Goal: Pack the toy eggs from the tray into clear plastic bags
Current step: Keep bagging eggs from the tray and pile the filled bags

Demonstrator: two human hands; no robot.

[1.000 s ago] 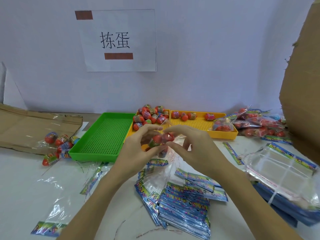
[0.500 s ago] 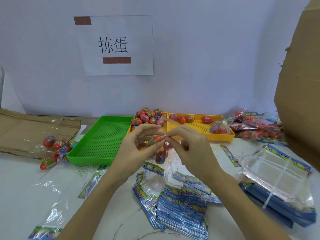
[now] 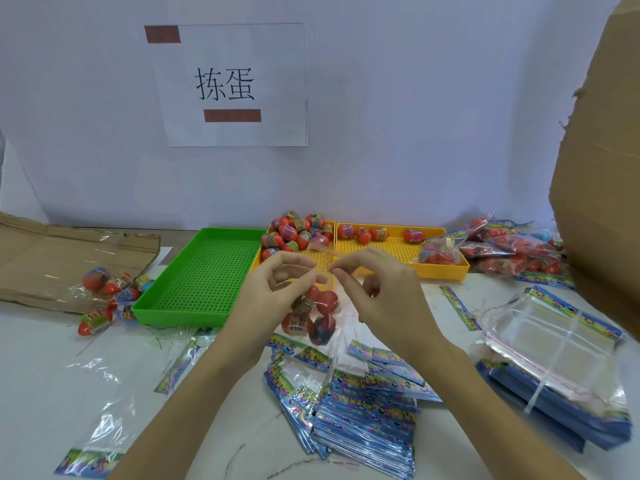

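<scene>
White tabletop (image 3: 41, 382) runs back to a pale wall (image 3: 415, 116), and over its middle two bare hands meet. Left hand (image 3: 277, 289) has thumb and forefinger curled in a pinch on the top edge of a clear plastic bag (image 3: 325, 317); right hand (image 3: 381, 292) pinches the same edge from the other side, the rest of its fingers bent. Below the fingertips the bag hangs with several red toy eggs (image 3: 327, 301) inside, one darker egg at the bottom; their exact number is hard to make out through the film.

Just under the bag lies a fanned stack of flat bags with blue printed headers (image 3: 363, 420), and to the right a bundled pile of clear bags (image 3: 554, 358) on more blue ones. Behind the hands sits a yellow tray (image 3: 446, 268), partly hidden by the fingers, with loose eggs (image 3: 298, 230) heaped at its left end and a filled bag (image 3: 438, 252) resting in its right half. Beside it on the left is a green tray (image 3: 207, 278). Filled bags (image 3: 512, 247) pile up at the far right against a cardboard box (image 3: 599, 168) cut off by the frame. On the left a few stray eggs (image 3: 107, 289) lie in loose film near flattened cardboard (image 3: 62, 258).

On the wall a taped paper sign (image 3: 232, 84) reads "拣蛋". Print on the egg wrappers and bag headers is too small to read.
</scene>
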